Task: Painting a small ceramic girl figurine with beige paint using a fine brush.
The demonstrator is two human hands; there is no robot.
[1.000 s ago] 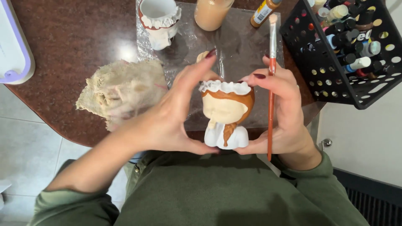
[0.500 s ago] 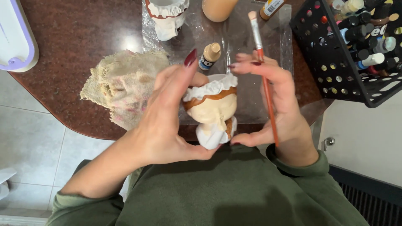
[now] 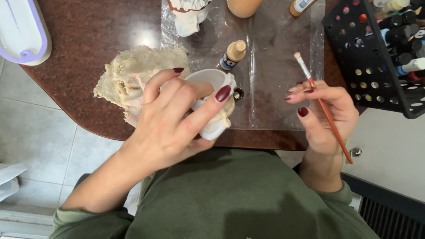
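My left hand (image 3: 170,119) grips a small white and tan ceramic figurine pot (image 3: 214,104), tipped so its open top faces away from me; my fingers cover most of it. My right hand (image 3: 325,113) is apart from the pot, to its right, and holds a thin orange-handled paintbrush (image 3: 322,106) with the bristle tip pointing up and away. A small tan paint bottle (image 3: 232,55) stands open on the clear plastic sheet (image 3: 274,66), its dark cap (image 3: 238,94) lying beside the pot.
A stained beige rag (image 3: 128,77) lies on the brown table (image 3: 88,40). A second ceramic figurine (image 3: 188,15) and a tan cup (image 3: 244,6) sit at the far edge. A black rack (image 3: 376,57) of paint bottles stands right; a white-purple tray (image 3: 22,31) left.
My right hand let go of the pot and moved right with the brush. My left hand turned the pot so its face is hidden and its opening tips away.
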